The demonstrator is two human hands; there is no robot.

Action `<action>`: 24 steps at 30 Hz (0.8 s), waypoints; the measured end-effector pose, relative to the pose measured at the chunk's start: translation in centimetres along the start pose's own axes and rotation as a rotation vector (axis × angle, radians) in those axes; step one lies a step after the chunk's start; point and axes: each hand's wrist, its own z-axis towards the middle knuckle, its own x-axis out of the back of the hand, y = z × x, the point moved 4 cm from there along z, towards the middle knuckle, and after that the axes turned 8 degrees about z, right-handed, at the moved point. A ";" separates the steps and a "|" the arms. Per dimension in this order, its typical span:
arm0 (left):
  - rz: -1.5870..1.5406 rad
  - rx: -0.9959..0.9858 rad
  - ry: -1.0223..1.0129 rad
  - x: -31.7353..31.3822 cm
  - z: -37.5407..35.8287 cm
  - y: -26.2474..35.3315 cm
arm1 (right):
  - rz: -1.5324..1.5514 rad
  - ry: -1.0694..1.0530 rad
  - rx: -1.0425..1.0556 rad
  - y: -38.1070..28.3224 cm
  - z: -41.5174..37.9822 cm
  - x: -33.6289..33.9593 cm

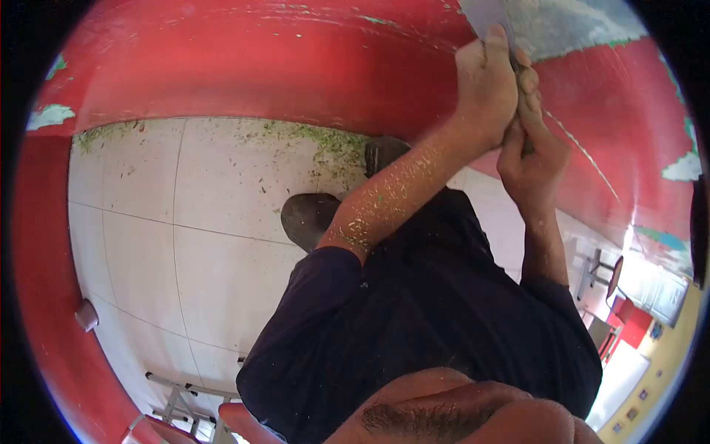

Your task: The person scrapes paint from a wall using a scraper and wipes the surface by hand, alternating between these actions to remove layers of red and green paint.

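Both hands are wrapped round a paint scraper, its wide grey blade up at the top edge of the view against the wall. My left hand is closed near the blade, thumb pointing up along it. Lower on the handle, my right hand is closed too, its fingers beside the left hand. Most of the handle is hidden by the fingers. The blade meets the boundary between red paint and a bare grey patch with green edges. Pale paint flakes cling to my left forearm.
Green paint chips lie along the wall's foot on the tiled floor, near my dark shoes. A chair frame stands behind at lower left, another chair at right. A small pale fitting sits at the left wall.
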 end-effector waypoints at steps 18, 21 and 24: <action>0.113 -0.148 0.155 0.3 0.2 0.1 | -0.078 -0.083 0.068 -2.4 6.2 -2.1; 0.079 -0.165 0.121 -0.6 0.5 3.7 | -0.059 -0.020 0.041 -0.6 2.6 -0.6; 0.107 -0.139 0.103 0.5 -0.2 1.8 | 0.055 0.035 0.094 -2.3 2.0 -0.4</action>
